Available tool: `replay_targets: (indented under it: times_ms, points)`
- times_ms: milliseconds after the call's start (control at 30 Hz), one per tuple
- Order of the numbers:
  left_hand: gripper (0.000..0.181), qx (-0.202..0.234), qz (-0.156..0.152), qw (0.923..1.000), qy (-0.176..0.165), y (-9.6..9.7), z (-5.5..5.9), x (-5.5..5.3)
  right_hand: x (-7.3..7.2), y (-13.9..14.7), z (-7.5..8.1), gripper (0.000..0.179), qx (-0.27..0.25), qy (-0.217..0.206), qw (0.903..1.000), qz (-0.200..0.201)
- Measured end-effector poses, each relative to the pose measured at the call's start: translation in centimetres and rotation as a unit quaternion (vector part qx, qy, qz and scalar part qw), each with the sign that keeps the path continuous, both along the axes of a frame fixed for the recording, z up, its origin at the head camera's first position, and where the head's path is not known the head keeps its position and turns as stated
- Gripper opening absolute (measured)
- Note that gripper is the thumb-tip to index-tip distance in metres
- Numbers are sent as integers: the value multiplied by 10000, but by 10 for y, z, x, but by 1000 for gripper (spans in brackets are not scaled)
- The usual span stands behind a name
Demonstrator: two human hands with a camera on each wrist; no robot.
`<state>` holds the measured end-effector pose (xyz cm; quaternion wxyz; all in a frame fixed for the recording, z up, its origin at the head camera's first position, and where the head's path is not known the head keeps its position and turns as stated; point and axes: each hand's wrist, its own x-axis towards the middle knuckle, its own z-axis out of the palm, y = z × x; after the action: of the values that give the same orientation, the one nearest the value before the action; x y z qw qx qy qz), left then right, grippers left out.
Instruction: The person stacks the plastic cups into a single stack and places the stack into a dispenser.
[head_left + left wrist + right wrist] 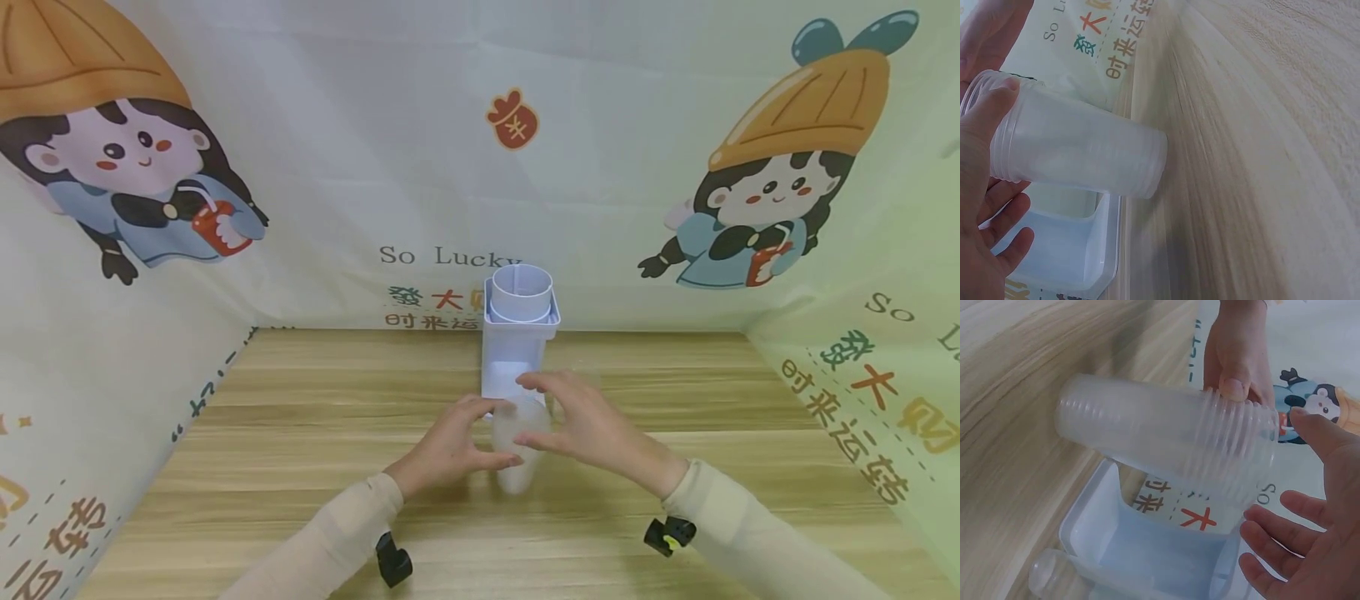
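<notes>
A stack of clear plastic cups stands between my two hands above the wooden table, in front of a pale blue-white plastic dispenser. My left hand grips the stack near its rims, the thumb on one side and fingers on the other. The left wrist view shows the thumb pressed on the cups. Around the stack's other side, my right hand holds its fingers spread; in the right wrist view its fingertips lie close to the rims, and whether they touch I cannot tell.
A round open tube tops the dispenser, which has an open recess low in front. Beside the dispenser's base is a clear cup in the right wrist view. Printed cloth walls the wooden table at back and sides.
</notes>
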<state>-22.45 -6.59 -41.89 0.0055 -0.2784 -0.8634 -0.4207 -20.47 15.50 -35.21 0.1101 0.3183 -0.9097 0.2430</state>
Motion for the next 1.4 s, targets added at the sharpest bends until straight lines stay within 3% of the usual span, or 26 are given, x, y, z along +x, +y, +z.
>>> replay_targets:
  times_ms: [333,667,900,1167,1400]
  points:
    - [68,-189,43,9998,93,2,2,0,-10,26,11,59,-570,-65,9975,-414]
    - [69,-219,112,9996,160,2,2,0,-30,54,7,55,-399,219,9950,-889]
    - [69,-240,110,9995,176,1,0,0,-50,65,-5,64,-216,-230,9933,-1114]
    - [69,-167,92,9997,148,-1,-2,1,-70,69,-24,77,-132,-868,9906,-1049]
    - [68,-174,62,9995,248,0,-5,1,-76,69,-32,79,35,-818,9917,-990]
